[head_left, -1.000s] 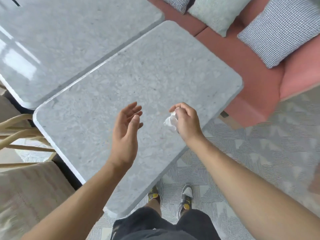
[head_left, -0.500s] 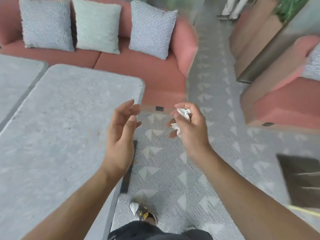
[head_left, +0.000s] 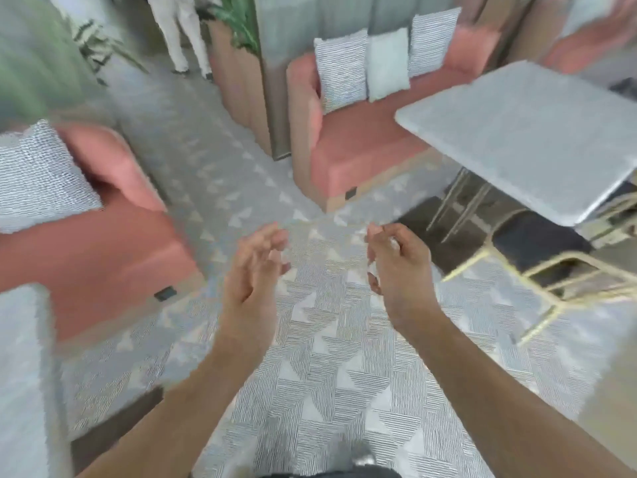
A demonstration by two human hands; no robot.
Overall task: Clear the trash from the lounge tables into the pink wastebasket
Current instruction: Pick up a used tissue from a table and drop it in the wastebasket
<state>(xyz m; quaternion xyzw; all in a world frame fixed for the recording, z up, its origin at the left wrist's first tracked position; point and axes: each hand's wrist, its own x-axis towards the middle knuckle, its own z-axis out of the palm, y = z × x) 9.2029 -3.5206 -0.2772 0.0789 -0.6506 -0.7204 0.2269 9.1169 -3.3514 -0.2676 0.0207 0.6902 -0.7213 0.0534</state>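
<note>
My right hand (head_left: pixel 396 267) is held out over the patterned carpet with its fingers curled round a crumpled white tissue (head_left: pixel 373 269), of which only small bits show between the fingers. My left hand (head_left: pixel 253 270) hovers beside it, fingers loosely extended and holding nothing. A grey stone lounge table (head_left: pixel 524 139) stands at the right, and the corner of another table (head_left: pixel 24 357) shows at the lower left. No pink wastebasket is in view. The frame is blurred.
Pink sofas with cushions stand at the left (head_left: pixel 86 243) and ahead (head_left: pixel 358 143). A gold-framed chair (head_left: pixel 551 270) sits under the right table. A carpeted aisle (head_left: pixel 193 160) runs ahead between the sofas, past a planter (head_left: pixel 238 70), where a person's legs (head_left: pixel 182 32) stand.
The view has swung right, away from the first table and toward the aisle and another table. My right hand still holds the tissue; both hands stay out in front.
</note>
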